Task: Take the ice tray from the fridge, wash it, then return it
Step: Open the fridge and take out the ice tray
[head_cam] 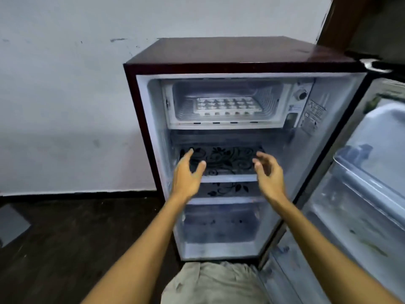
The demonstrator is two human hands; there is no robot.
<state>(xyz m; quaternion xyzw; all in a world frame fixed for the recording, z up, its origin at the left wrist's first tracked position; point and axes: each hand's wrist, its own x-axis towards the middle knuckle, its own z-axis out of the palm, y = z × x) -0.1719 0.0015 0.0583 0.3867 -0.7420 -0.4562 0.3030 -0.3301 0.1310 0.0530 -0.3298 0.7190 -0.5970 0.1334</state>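
Small maroon fridge (219,53) standing against a pale wall (65,95) on a dark floor (65,238), its door (372,172) hanging wide open at the right. Inside, the freezer compartment (225,119) is occupying the top; beneath it a shelf with a black floral pattern (228,160) is spanning the width, and a clear drawer (219,227) is sitting at the bottom. A round control dial (302,95) is showing just right of the freezer compartment.

Both forearms are reaching forward in front of the patterned shelf. The left hand (186,172) is hovering with fingers straight and spread apart, thumb out, holding nothing. The right hand (268,170) is hovering opposite it, fingers loosely bent and apart, also holding nothing.

The white ice tray (228,105) is lying flat on the freezer floor, cells facing up, its long axis running left to right across the compartment, well above both hands.
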